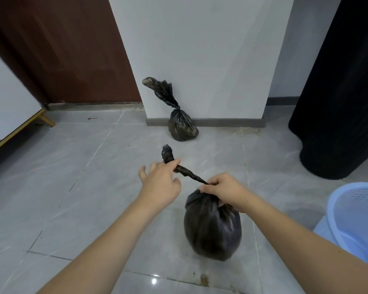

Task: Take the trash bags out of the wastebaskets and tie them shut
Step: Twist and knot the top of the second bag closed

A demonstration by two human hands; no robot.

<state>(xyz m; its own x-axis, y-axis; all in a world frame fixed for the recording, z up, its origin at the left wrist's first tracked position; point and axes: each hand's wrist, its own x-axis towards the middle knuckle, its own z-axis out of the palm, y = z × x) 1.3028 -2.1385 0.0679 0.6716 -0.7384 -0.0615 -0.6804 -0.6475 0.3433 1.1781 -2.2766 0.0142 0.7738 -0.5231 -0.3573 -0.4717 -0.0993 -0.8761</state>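
A full black trash bag rests on the grey tile floor in front of me. Its top is twisted into a thin rope that runs up and to the left. My right hand pinches the bag's neck just above the bulge. My left hand holds the twisted end, whose tip sticks up past my fingers. A second black trash bag, knotted with a long loose tail, leans against the white wall's base. A blue plastic wastebasket stands at the right edge, with no bag in it.
A white wall column rises straight ahead with a dark baseboard. A brown door is at the back left, a white board on wooden feet at far left, a black curtain at right. Brown stains mark the tile near me.
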